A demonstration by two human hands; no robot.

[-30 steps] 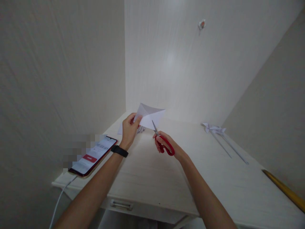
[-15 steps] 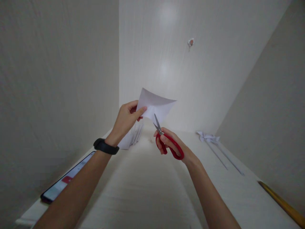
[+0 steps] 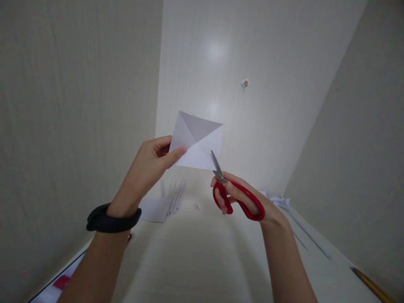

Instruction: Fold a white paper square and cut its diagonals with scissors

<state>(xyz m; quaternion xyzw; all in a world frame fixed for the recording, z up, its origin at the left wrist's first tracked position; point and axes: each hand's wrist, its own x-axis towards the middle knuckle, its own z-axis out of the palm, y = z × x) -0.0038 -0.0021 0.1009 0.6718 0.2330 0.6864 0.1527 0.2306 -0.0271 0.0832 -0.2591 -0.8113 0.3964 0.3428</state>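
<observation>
My left hand (image 3: 153,158) pinches the left side of a white square of paper (image 3: 202,153), its thumb lying on the front face. Diagonal creases cross the sheet, which is held up in the air. In my right hand (image 3: 243,195) are red-handled scissors (image 3: 247,201) with fingers through the loops. The scissor blades stand apart around the paper's lower right corner; one blade lies in front of the sheet, and I cannot tell whether the other touches it.
Several thin white sticks (image 3: 176,198) and a white paper sheet (image 3: 154,209) lie on the white table (image 3: 189,261). White paper pinwheels on sticks (image 3: 279,200) lie at the right. A phone (image 3: 74,269) is partly behind my left forearm. A yellowish pointed object (image 3: 372,286) lies at the right edge.
The paper has turned and flattened, showing its creases. My left hand moved left; the right hand and scissors moved slightly right and down, bringing the blades to the paper's corner.
</observation>
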